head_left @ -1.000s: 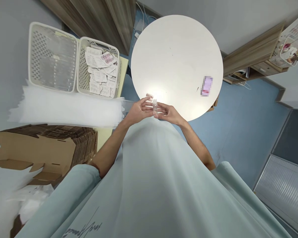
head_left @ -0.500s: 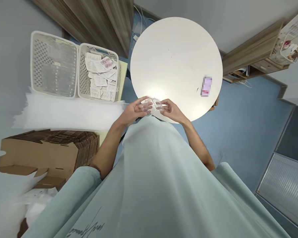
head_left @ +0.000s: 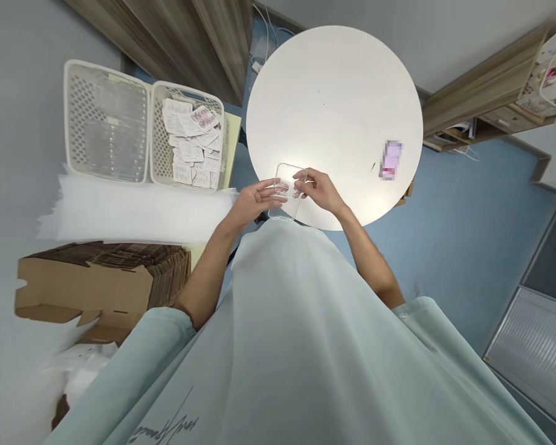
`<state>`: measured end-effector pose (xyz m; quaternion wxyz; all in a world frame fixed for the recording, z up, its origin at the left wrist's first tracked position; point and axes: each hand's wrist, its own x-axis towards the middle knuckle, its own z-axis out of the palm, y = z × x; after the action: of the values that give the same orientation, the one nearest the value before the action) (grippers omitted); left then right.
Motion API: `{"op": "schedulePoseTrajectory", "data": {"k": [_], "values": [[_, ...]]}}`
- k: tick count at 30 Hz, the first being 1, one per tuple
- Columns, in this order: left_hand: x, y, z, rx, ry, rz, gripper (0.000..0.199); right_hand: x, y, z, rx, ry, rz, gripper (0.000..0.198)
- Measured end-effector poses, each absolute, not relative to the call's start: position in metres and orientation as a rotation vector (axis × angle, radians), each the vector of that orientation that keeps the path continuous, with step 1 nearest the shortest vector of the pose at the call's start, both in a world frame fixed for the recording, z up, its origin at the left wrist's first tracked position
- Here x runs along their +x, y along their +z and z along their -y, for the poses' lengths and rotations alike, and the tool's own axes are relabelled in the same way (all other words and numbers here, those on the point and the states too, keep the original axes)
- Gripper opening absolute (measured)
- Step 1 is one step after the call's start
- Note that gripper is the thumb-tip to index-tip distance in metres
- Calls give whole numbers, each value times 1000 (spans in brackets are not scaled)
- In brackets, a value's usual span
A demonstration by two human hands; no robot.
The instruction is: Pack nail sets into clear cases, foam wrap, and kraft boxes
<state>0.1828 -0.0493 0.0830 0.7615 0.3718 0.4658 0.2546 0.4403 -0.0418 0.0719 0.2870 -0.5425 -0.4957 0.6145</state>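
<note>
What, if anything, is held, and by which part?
A clear plastic case, opened out: the left hand at its left side, the right hand at its right edge.

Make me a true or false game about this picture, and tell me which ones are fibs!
1. The left hand and the right hand both touch a clear case. True.
2. Both hands are wearing gloves. False: they are bare.
3. The round table is white. True.
4. The purple thing is on the left side of the round table. False: the purple thing, which looks blurry, is on the right side.
5. Lots of white cards are in a basket. True.
6. The brown cardboard is on the round table. False: the brown cardboard is on the left of the picture, off the table.
</note>
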Motion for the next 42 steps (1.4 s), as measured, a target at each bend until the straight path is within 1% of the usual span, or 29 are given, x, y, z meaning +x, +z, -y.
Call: {"op": "schedulePoseTrajectory", "data": {"k": [6, 9, 12, 14, 19, 21, 25, 30, 32, 35, 38, 42], "values": [[169, 79, 60, 707, 639, -1130, 72, 432, 50, 26, -1496, 1690, 1302, 67], [153, 76, 69, 637, 716, -1229, 66, 432, 22, 16, -1680, 1627, 1349, 59], [137, 73, 80, 584, 781, -1306, 63, 428, -14, 8, -1939, 1546, 1526, 45], [128, 72, 90, 559, 814, -1341, 61, 421, -37, 5, -2072, 1507, 1670, 42], [117, 69, 112, 484, 885, -1423, 63, 400, -77, 9, -2295, 1349, 1953, 54], [116, 68, 120, 448, 913, -1436, 63, 393, -84, 13, -2332, 1259, 2044, 54], [116, 68, 131, 404, 956, -1427, 62, 383, -86, 21, -2330, 1178, 2113, 39], [120, 65, 133, 417, 957, -1392, 67, 383, -80, 27, -2382, 1216, 1965, 38], [123, 64, 129, 410, 956, -1359, 65, 388, -77, 32, -2361, 1269, 1883, 29], [129, 63, 121, 414, 936, -1318, 58, 403, -69, 41, -2278, 1332, 1740, 18], [138, 64, 111, 422, 894, -1276, 49, 422, -56, 51, -2147, 1354, 1563, 19], [153, 67, 96, 424, 849, -1209, 40, 450, -35, 65, -2001, 1300, 1399, 30]]}}
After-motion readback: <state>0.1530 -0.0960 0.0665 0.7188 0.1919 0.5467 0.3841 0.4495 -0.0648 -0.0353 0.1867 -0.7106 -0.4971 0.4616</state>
